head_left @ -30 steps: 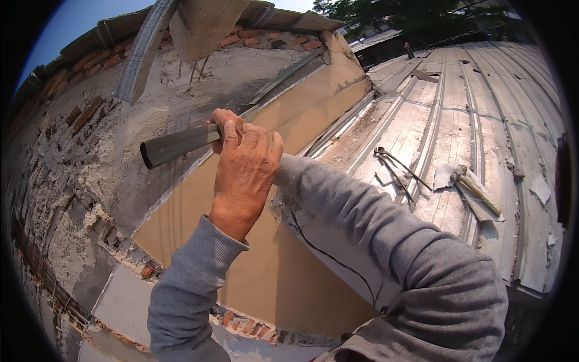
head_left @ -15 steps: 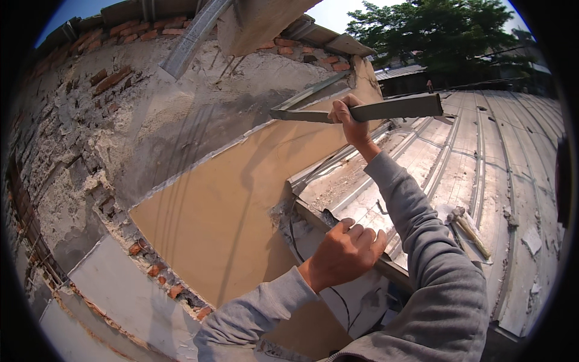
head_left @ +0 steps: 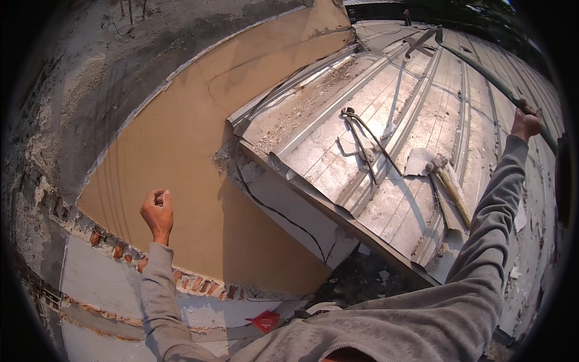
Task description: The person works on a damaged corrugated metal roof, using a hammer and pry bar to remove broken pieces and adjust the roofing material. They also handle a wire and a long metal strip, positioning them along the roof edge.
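Observation:
At the right, my right hand (head_left: 528, 122) is wrapped round a long dark green metal strip (head_left: 491, 78). Its far part reaches over the roof and bends sharply at the tip. Low on the left, my left hand (head_left: 157, 214) is raised in front of the tan wall (head_left: 169, 157), its fingers curled in with nothing visible in them. On the metal roof (head_left: 386, 223) lie long-handled pincers (head_left: 362, 139), handles spread. A hammer (head_left: 452, 190) with a wooden handle rests near my right forearm, beside a white scrap.
A gutter-like metal edge (head_left: 338, 211) runs along the roof's near side, with a black cable (head_left: 271, 208) hanging beside it. Broken brick (head_left: 199, 283) and rough plaster border the tan wall. A red piece (head_left: 263, 321) shows below me. Debris lies on the roof.
My right hand has swung the strip from before the wall out to the right over the roof. My left hand has moved left, away from the roof edge. The view has tilted down, revealing the pincers.

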